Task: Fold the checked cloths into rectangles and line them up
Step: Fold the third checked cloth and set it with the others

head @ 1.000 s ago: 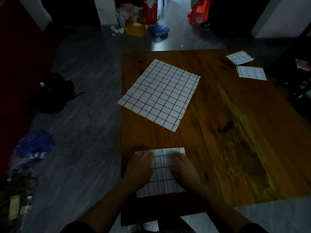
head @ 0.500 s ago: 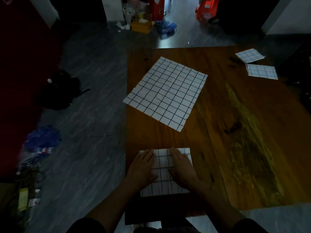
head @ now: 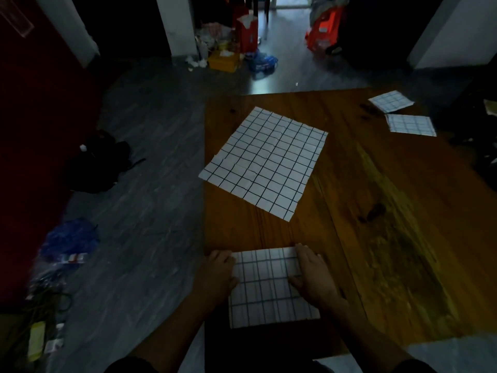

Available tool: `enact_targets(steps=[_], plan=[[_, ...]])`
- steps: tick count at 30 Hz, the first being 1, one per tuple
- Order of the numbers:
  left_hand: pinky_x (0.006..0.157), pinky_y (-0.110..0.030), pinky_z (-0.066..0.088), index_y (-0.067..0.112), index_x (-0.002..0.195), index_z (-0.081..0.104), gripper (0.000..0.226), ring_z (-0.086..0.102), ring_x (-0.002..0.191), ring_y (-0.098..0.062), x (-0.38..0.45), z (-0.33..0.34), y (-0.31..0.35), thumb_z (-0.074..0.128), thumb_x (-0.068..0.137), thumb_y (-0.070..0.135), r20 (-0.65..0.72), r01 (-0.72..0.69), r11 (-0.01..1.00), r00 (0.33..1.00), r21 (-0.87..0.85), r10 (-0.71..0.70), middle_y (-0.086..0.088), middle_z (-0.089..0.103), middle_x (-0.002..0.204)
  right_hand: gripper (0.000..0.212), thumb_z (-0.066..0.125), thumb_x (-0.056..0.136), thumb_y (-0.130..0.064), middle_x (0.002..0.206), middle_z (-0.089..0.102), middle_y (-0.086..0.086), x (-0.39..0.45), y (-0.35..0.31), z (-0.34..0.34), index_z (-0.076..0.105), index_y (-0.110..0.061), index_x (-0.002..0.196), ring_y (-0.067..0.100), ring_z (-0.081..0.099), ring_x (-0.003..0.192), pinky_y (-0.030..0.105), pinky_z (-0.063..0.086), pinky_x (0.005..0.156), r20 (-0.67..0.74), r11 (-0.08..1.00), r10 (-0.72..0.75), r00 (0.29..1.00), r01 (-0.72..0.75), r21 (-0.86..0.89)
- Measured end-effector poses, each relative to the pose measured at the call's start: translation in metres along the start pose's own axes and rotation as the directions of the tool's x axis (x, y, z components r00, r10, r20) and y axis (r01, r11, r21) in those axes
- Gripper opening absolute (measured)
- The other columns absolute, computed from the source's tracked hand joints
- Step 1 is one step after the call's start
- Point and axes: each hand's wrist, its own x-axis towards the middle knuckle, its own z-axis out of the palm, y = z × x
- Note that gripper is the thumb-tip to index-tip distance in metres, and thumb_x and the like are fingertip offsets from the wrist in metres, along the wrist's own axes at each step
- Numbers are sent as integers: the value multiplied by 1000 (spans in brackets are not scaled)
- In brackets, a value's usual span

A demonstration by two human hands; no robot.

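Note:
A folded white checked cloth (head: 266, 289) lies near the front left corner of the wooden table (head: 376, 211). My left hand (head: 219, 273) rests flat on its left edge and my right hand (head: 313, 275) lies flat on its right side, fingers together, pressing it down. A larger checked cloth (head: 266, 162) lies spread open and unfolded in the middle of the table, its left corner over the table edge. Two small folded checked cloths (head: 391, 100) (head: 411, 124) lie at the far right, one behind the other.
The table's left edge runs just beside my left hand, with dark grey floor beyond it. A black bag (head: 99, 160) and blue bags (head: 70, 240) lie on the floor at left. Boxes and clutter (head: 226, 57) stand past the table's far edge.
My hands have slid apart from the middle of the folded cloth to its left and right sides. The camera view has shifted slightly.

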Motion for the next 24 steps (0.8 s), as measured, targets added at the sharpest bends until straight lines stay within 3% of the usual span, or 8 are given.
enact_targets(steps=[2, 7, 13, 16, 21, 24], plan=[[102, -40, 37, 19, 134, 51, 54, 37, 128, -24, 6, -5, -3, 63, 86, 40, -1, 26, 999, 1000, 22, -26, -1, 45, 142, 88, 66, 86, -40, 159, 23, 1, 1, 1, -1, 14, -18, 153, 19, 18, 147, 43, 14, 122, 6, 1000, 4, 1000, -4, -11], [100, -41, 35, 26, 133, 41, 69, 37, 126, -23, 22, -19, 3, 75, 75, 40, 100, 119, 991, 987, 68, -126, 0, 46, 135, 89, 71, 81, -43, 157, 27, 0, 5, 2, -3, 22, -20, 151, 19, 25, 144, 41, 22, 120, 2, 999, -1, 1000, 1, -39], [91, -40, 40, 26, 100, 48, 45, 40, 114, -23, 35, -29, 5, 79, 68, 29, 178, 223, 975, 960, -18, -216, 1, 47, 115, 85, 71, 80, -44, 157, 25, 1, 9, -4, -7, 27, -22, 150, 22, 24, 143, 41, 21, 118, 14, 995, -12, 1000, 13, -100], [77, -35, 42, 28, 87, 43, 39, 50, 101, -20, 35, -24, 5, 77, 69, 19, 172, 259, 949, 958, -181, -228, 4, 52, 101, 83, 69, 82, -44, 157, 24, 2, 9, -6, -8, 27, -22, 150, 23, 23, 143, 41, 20, 118, 21, 992, -13, 1000, 15, -126], [66, -26, 48, 25, 93, 56, 28, 60, 88, -14, 28, -20, 2, 76, 76, 17, 124, 329, 814, 943, -478, -308, 7, 61, 92, 80, 70, 82, -41, 158, 23, 5, 8, -9, -6, 29, -22, 148, 26, 22, 144, 42, 20, 118, 30, 989, 7, 1000, -3, -151], [67, -41, 56, 29, 69, 58, 22, 62, 74, -16, 27, -14, -7, 75, 74, 15, 104, 279, 776, 958, -566, -268, 6, 63, 77, 79, 71, 82, -40, 158, 22, 5, 7, -19, -8, 30, -24, 148, 26, 20, 144, 43, 19, 118, 28, 988, 13, 1000, -8, -155]])
